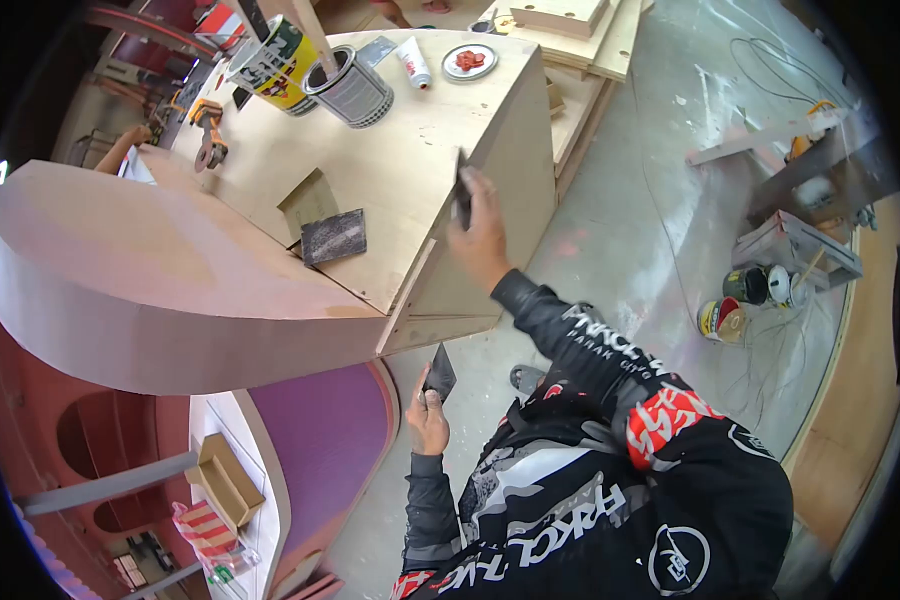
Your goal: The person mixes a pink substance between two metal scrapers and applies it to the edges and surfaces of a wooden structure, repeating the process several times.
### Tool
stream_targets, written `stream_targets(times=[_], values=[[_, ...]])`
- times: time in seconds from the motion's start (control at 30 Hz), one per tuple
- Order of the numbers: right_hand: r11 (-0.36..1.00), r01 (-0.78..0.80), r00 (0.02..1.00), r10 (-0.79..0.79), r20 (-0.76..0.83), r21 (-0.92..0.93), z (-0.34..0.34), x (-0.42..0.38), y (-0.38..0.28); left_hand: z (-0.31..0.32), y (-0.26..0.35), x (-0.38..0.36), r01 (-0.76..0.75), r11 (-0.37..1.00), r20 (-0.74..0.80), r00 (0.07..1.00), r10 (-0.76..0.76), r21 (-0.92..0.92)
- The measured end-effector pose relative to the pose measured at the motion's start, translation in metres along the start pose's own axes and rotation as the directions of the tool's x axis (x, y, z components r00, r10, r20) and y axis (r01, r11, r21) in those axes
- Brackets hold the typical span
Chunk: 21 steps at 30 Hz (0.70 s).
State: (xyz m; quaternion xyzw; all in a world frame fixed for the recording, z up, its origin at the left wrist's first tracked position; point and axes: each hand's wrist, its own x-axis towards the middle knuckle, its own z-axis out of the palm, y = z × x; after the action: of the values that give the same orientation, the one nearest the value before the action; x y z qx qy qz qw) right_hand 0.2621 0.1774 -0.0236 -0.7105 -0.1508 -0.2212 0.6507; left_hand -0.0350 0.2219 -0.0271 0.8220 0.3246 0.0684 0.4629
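Observation:
My right hand [482, 228] is at the near edge of the pale plywood counter [410, 160], gripping a dark flat spreader [462, 190] whose blade is close to the wood edge. It looks slightly blurred. Lower down, in front of the counter's corner, my left hand [430, 425] pinches a second dark flat spreader [439, 372], its pointed corner upward. On the counter top lie a dark worn sandpaper sheet [334, 237] and a brown folded sheet [308, 203]. A round lid [469, 62] with red paste and a white tube [413, 63] lie farther back.
An open grey can [350, 90] and a yellow-green can [275, 70] stand on the counter, near an orange power tool [207, 130]. Another person's arm [123, 148] reaches in behind. A curved pinkish panel [170, 280] juts left. Paint cans [746, 287] stand on the floor at right.

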Motion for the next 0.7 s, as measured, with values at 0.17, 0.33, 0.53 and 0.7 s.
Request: stream_targets(times=[0.17, 0.33, 0.53, 0.7], values=[[0.989, -0.013, 0.961, -0.028, 0.275, 0.148, -0.033, -0.035, -0.004, -0.003, -0.013, 0.004, -0.148, 0.987, 0.002, 0.989, 0.148, 0.056], [0.924, -0.366, 0.93, 0.361, 0.064, 0.112, -0.029, 0.019, 0.051, -0.017, 0.0, -0.006, -0.138, 0.987, 0.031, 0.989, 0.141, -0.084], [0.962, -0.222, 0.975, 0.219, 0.039, 0.156, 0.006, 0.006, 0.024, -0.009, -0.018, -0.011, -0.013, 0.702, -0.109, 0.99, -0.091, -0.712], [0.991, 0.041, 0.96, -0.075, 0.269, 0.128, -0.029, -0.036, -0.026, -0.008, 0.045, 0.012, 0.219, 0.184, 0.172, 0.955, -0.244, -0.958]])
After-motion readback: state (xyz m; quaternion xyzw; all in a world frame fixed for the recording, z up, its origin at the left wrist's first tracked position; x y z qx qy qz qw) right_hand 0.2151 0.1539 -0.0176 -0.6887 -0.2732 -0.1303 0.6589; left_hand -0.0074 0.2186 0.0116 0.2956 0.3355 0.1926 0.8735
